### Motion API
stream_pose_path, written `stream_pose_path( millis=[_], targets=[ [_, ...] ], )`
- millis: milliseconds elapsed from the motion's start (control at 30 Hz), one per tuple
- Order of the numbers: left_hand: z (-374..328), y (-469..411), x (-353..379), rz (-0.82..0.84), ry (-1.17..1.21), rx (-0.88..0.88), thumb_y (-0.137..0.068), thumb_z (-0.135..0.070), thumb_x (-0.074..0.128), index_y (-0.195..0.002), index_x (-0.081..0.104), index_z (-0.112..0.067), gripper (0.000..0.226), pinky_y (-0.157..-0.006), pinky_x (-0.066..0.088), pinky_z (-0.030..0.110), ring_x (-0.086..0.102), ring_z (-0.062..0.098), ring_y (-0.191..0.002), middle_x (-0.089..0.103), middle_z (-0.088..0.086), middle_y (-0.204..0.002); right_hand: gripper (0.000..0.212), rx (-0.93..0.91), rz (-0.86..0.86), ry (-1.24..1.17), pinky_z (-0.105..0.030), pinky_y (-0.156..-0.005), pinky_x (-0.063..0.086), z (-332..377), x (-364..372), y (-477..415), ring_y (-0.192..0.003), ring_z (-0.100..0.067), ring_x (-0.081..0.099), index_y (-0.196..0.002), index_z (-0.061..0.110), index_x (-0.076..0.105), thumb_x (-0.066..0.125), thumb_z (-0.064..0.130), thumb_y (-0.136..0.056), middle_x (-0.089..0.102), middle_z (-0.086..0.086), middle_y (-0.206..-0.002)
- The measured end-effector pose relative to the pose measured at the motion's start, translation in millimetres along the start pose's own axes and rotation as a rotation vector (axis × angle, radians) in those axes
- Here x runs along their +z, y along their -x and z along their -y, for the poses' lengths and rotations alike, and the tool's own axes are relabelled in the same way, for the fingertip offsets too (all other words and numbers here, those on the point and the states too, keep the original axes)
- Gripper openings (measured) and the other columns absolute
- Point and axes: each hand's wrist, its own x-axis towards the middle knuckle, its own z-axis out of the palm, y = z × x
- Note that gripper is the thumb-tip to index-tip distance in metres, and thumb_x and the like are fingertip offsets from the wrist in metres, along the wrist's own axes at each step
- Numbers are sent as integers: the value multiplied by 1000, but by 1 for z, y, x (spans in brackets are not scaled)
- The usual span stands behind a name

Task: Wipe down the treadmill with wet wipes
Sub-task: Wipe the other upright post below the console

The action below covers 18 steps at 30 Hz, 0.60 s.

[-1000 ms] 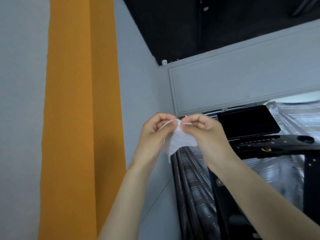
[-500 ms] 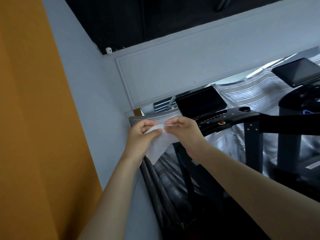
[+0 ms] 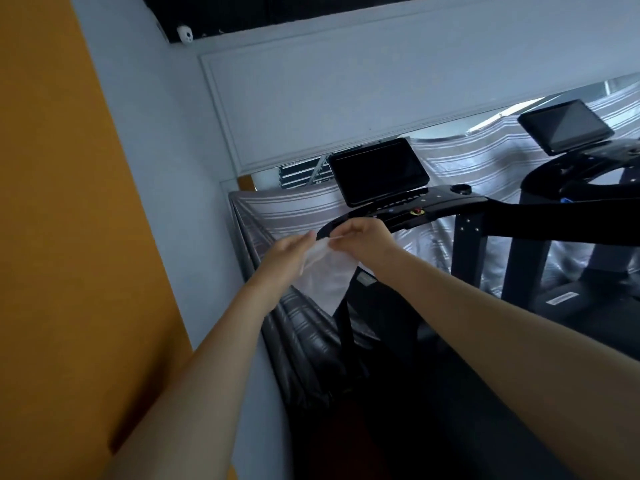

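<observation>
wet wipe: white, partly unfolded, held up in the air between both hands, lower corner hanging free to a point. right hand: fingers curled, pinching the wipe's top edge. left hand: grips the wipe's left side, fingertips close to the right hand's at the top edge. the wipe hangs in front of the treadmill, by the left end of its black console bar; cannot tell whether it touches the bar. dark screen stands above the console, small red button just below it. striped grey curtain behind. second treadmill at right. orange wall panel at left.
</observation>
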Motion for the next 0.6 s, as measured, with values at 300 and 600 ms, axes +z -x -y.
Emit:
stream_pose_path(
  millis=[300,600],
  targets=[
    [38,-22,8,-111,-4,-71,-94,-23,62,-85,65,-12,15,-69,44,25,56,14,-82,61,1,-85,25,65,247,54,-20,-77,48,-36,4,-24,-92,-20,60,-103,3,69,77,4,-80,64,-11,-97],
    [69,-100,38,-153,1,-48,-94,-22,62,-96,66,-11,12,-54,39,23,53,13,-70,59,0,-79,26,65,237,203,-13,-63,45,-83,-27,-105,-83,-14,57,-106,5,69,72,-3,-82,62,-3,-86]
  ],
)
